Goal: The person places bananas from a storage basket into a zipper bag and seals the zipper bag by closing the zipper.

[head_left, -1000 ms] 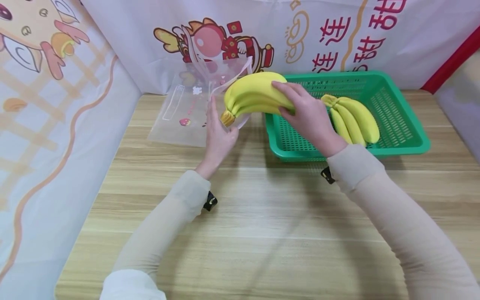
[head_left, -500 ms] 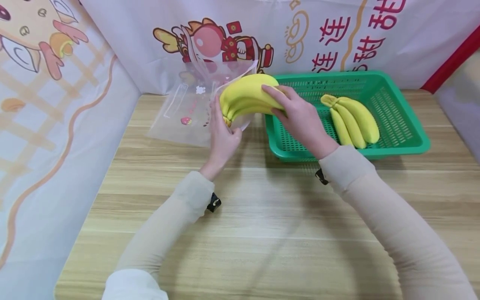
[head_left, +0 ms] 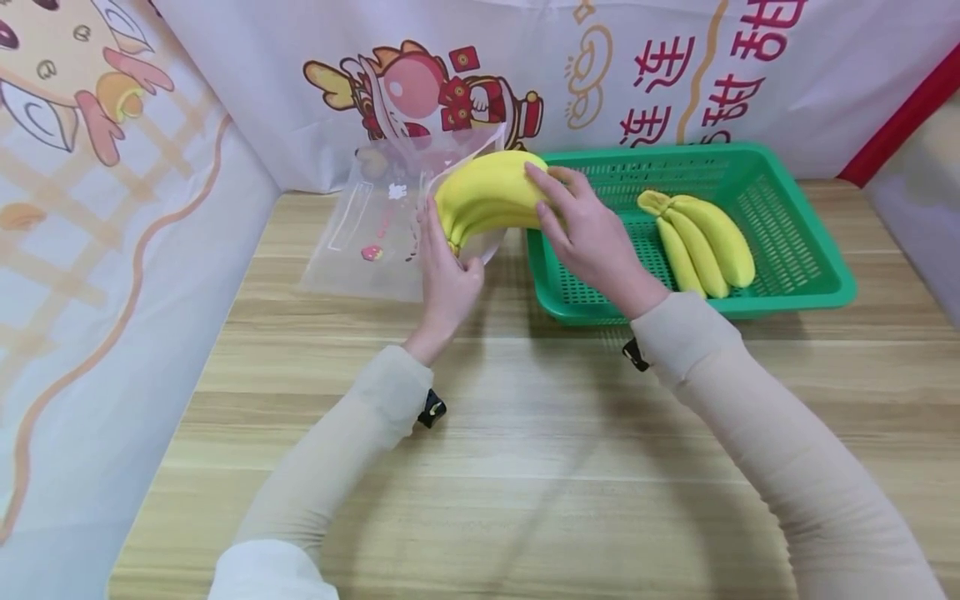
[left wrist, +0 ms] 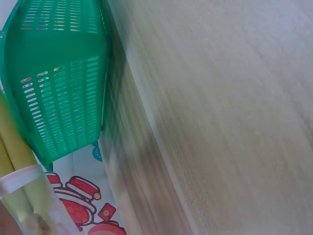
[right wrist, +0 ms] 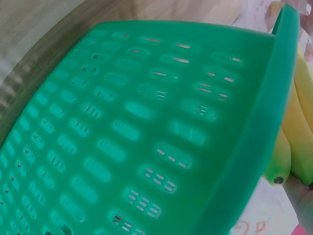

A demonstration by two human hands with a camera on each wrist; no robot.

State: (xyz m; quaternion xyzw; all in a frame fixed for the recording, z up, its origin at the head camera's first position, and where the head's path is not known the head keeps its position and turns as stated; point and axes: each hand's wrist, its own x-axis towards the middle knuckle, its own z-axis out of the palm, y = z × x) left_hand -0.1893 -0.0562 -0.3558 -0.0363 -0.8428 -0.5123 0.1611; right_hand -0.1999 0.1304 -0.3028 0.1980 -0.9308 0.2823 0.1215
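Note:
A bunch of yellow bananas [head_left: 487, 190] is held in the air beside the basket, stem end to the left. My right hand [head_left: 581, 225] grips its tip end. My left hand [head_left: 448, 283] holds a see-through printed plastic bag [head_left: 375, 242] near its mouth, thumb and fingers by the stem. In the left wrist view, the rim of the bag [left wrist: 22, 178] crosses the bananas [left wrist: 12, 142], and their stem end shows through the plastic. Only the banana tips [right wrist: 281, 161] beyond the basket rim show in the right wrist view.
A green perforated basket [head_left: 558, 300] stands at the back right, its near left corner below my right wrist. Another bunch of bananas [head_left: 705, 242] lies in it. Printed cloth [head_left: 420, 92] hangs behind the wooden table [head_left: 510, 467] and along its left side.
My right hand has moved left with the bananas, and their stem end has gone in at the bag's mouth. My left hand has shifted slightly right, still at the bag.

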